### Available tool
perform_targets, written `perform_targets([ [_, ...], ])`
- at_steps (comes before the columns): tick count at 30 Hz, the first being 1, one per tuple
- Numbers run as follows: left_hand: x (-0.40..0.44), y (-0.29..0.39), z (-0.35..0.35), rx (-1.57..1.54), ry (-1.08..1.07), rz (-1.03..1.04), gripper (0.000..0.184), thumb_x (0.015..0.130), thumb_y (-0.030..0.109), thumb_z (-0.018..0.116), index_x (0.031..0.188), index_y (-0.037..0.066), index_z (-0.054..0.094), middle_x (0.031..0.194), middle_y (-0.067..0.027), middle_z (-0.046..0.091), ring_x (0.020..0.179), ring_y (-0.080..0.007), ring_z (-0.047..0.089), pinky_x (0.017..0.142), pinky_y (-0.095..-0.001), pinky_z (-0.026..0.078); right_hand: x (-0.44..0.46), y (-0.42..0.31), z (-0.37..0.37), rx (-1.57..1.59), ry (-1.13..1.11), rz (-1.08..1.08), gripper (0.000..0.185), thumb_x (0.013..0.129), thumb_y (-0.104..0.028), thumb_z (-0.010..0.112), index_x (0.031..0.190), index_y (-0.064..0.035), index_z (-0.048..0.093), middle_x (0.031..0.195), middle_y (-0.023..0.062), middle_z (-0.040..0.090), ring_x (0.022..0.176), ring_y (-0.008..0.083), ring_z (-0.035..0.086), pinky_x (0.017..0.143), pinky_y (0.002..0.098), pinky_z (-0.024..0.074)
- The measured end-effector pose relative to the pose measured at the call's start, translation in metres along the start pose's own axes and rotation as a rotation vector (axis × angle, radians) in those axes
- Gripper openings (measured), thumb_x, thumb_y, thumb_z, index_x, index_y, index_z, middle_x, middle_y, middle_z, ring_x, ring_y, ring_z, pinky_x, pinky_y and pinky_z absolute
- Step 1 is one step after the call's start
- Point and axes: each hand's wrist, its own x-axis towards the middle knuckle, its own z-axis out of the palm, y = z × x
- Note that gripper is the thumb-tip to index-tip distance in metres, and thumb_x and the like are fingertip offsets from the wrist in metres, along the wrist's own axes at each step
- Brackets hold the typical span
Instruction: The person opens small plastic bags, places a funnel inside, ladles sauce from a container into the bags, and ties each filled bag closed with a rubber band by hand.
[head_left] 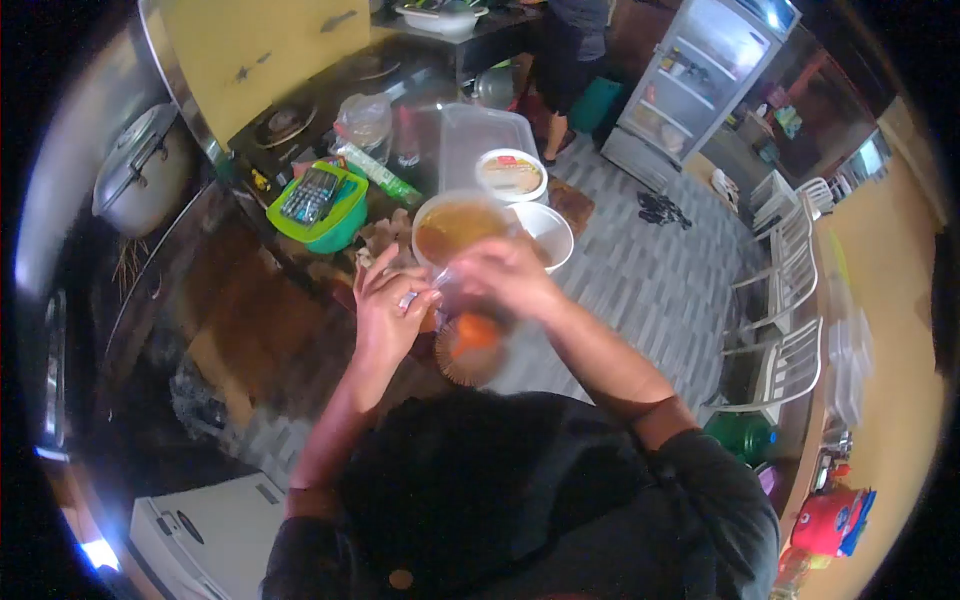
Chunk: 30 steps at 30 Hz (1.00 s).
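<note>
My left hand (392, 295) pinches a piece of clear plastic, seemingly a small bag (440, 280), with some fingers raised. My right hand (505, 275) is blurred, its fingers curled in on the same plastic from the other side. Just beyond both hands stands a round tub of orange-brown liquid (460, 230). Beside it is a white tub (555, 230), and a round labelled lid (511, 173) lies behind that. Below my hands shows an orange round thing (475, 338) with a brown bristly edge; its kind is unclear. The contents of the plastic are hidden.
A green basket (330, 235) holding a calculator (311, 194) stands left of the tubs, near a long green box (385, 178) and a clear bin (485, 125). A person (575, 60) stands at the back beside a glass-door fridge (695, 75). White chairs (790, 370) line the right.
</note>
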Motion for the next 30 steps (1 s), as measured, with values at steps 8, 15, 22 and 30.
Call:
perform_targets([
  [8,0.008,0.009,-0.006,-0.346,0.059,-0.183,0.005,0.07,0.005,0.065,0.072,0.003,0.06,0.095,-0.0175,0.061,0.1,-0.0283,0.055,0.097,-0.0443,0.03,-0.018,0.042,0.026,0.095,0.019,-0.047,0.056,0.075,-0.01,0.068,0.122,-0.0037,0.037,0.103,0.0037,0.048,0.096,0.0139,0.05,0.083,0.0297,0.0437],
  [15,0.011,0.008,-0.001,-0.605,0.186,-0.233,0.006,0.077,-0.003,0.056,0.074,0.002,0.055,0.081,-0.0085,0.064,0.101,-0.0218,0.054,0.101,-0.0424,0.024,-0.016,0.073,0.065,0.041,0.155,-0.202,0.056,0.072,-0.021,0.072,0.116,-0.001,0.043,0.104,0.01,0.053,0.095,0.0163,0.052,0.081,0.0315,0.0461],
  [22,0.012,0.005,-0.015,-1.0,0.241,-0.362,0.006,0.081,-0.001,0.053,0.078,0.004,0.055,0.091,-0.013,0.062,0.105,-0.0203,0.05,0.094,-0.0386,0.034,-0.024,0.074,0.054,-0.009,0.267,-0.142,0.031,0.079,-0.016,0.065,0.104,-0.0018,0.056,0.084,0.0029,0.058,0.082,0.0104,0.054,0.07,0.0255,0.0456],
  [30,0.017,0.006,-0.025,-1.436,0.046,-0.221,0.007,0.081,0.01,0.06,0.085,0.006,0.056,0.104,-0.0143,0.058,0.097,-0.018,0.055,0.087,-0.0336,0.042,-0.03,0.068,0.029,1.041,-0.584,0.395,0.041,0.088,-0.028,0.051,0.12,-0.0036,0.044,0.085,0.0076,0.057,0.082,0.018,0.059,0.074,0.0324,0.0504],
])
